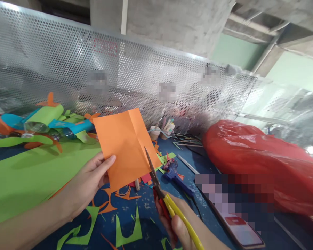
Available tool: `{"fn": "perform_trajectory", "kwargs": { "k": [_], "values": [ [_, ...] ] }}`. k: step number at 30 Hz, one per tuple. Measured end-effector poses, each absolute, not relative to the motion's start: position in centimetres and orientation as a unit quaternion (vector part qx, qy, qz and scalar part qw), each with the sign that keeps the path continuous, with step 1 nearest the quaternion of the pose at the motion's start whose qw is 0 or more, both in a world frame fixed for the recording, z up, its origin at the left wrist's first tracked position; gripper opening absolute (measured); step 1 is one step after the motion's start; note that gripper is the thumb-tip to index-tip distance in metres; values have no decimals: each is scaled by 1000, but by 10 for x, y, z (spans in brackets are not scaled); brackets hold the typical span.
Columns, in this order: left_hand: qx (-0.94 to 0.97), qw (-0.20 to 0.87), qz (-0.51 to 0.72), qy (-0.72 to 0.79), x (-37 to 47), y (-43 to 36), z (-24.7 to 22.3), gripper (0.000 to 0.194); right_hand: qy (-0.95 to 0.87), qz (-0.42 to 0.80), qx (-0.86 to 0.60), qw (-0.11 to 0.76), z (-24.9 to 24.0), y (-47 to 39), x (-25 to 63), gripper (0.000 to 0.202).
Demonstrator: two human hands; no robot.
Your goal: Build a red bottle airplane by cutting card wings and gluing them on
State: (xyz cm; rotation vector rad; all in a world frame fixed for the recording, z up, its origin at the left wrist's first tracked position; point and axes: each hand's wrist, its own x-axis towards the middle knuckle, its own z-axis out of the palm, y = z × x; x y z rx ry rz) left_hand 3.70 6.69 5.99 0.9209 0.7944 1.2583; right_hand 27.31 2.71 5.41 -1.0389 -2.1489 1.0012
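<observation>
An orange paper sheet [122, 146] with a crease near its right side is held up above the blue table [151, 227]. My left hand [91, 177] pinches its lower left edge, thumb on the front. My right hand [177, 218] is wrapped round the handles of scissors [156, 184], one yellow and one red. The scissors point up and to the left, with a blade lying over the sheet's lower right part. Green paper scraps [129, 232] and orange scraps [108, 205] lie on the table below the sheet.
Large green sheets [39, 173] and paper-and-bottle models [47, 118] are at the left. A blue glue gun [178, 178], cups of sticks [168, 128], a phone [242, 229] and a red plastic bag [258, 163] are at the right. A perforated metal screen [135, 69] stands behind.
</observation>
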Motion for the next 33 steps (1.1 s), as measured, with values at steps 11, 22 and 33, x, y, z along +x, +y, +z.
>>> {"fn": "perform_trajectory", "kwargs": {
  "k": [11, 22, 33],
  "values": [
    [402, 647, 550, 342, 36, 69, 57, 40, -789, 380, -398, 274, 51, 27, 273, 62],
    [397, 665, 544, 324, 37, 67, 61, 38, -775, 388, -423, 267, 50, 24, 273, 62],
    [378, 650, 554, 359, 37, 65, 63, 31, -790, 365, -410, 274, 46, 27, 273, 60]
  ]
}}
